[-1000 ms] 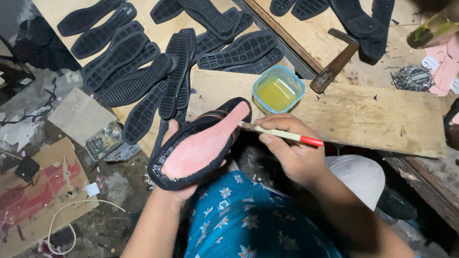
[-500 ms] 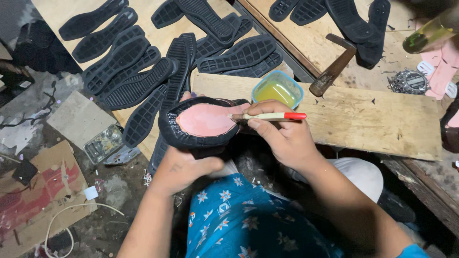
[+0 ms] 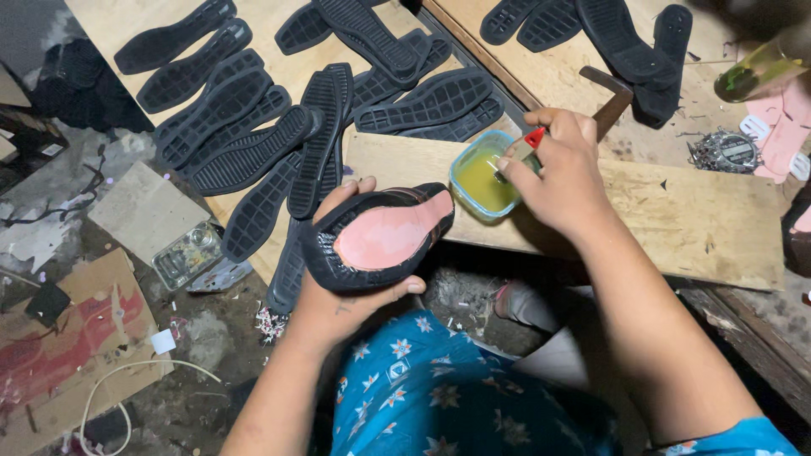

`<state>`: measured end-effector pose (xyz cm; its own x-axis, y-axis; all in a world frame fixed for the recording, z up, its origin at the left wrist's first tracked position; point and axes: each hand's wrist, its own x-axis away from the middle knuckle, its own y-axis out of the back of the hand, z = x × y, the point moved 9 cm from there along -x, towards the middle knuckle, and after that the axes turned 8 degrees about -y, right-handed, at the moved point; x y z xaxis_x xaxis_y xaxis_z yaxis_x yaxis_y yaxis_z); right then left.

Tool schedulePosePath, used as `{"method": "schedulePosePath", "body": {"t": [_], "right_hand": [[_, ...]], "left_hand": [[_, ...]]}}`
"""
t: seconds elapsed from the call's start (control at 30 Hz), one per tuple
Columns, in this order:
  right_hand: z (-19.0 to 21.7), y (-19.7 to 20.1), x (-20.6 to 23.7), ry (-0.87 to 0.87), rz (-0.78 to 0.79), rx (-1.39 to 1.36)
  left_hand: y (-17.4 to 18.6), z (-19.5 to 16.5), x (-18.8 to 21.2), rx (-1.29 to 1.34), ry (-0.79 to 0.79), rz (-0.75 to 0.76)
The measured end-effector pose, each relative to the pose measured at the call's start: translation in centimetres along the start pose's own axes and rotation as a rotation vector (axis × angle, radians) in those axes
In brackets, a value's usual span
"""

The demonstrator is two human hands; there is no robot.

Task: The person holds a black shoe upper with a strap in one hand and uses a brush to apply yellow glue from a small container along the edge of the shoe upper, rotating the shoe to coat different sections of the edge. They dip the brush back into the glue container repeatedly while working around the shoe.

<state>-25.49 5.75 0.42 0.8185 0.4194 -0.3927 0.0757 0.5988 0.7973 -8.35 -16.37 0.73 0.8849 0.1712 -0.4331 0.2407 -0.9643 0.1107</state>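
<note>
I'm cupping the light, flexible black shoe upper with its pink insole (image 3: 384,241) by its rim in my left hand (image 3: 338,295), while at centre frame my right hand (image 3: 562,169) is pinching a red-handled brush (image 3: 530,139) in the small glue tub (image 3: 481,181)

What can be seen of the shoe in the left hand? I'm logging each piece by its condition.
The shoe is a black upper turned bottom side up, showing a smooth pink insole board ringed by the dark, folded-over edge of the upper. No outsole is on it. It lies roughly level, its narrower end pointing toward the small glue tub. The left hand cradles it from below, the thumb on its near rim and fingertips over the far rim. It hangs just off the plywood board's near edge.
</note>
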Motion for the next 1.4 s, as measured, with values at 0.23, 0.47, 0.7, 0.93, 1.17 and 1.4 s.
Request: {"method": "schedulePosePath", "body": {"t": [0.23, 0.47, 0.7, 0.93, 1.17, 1.4], "right_hand": [[1.4, 0.4, 0.0, 0.067, -0.023, 0.034], [1.0, 4.0, 3.2, -0.231, 0.015, -0.315], [-1.2, 4.4, 6.0, -0.443, -0.096, -0.546], [1.4, 2.4, 8.1, -0.564, 0.049, -1.153], [10.9, 5.4, 7.9, -0.07, 0.048, -1.123], [14.8, 6.5, 6.2, 0.136, 0.046, -0.873]], "left_hand": [[-0.4, -0.8, 0.3, -0.271, -0.038, 0.1], [-0.8, -1.9, 0.0, -0.238, -0.054, 0.062], [-1.7, -2.7, -1.0, -0.252, -0.046, 0.112], [-2.4, -3.7, -2.2, -0.367, -0.114, 0.172], [-2.3, -3.6, -2.1, -0.312, -0.068, 0.152], [-2.1, -3.1, -2.2, -0.339, 0.01, 0.17]]}}
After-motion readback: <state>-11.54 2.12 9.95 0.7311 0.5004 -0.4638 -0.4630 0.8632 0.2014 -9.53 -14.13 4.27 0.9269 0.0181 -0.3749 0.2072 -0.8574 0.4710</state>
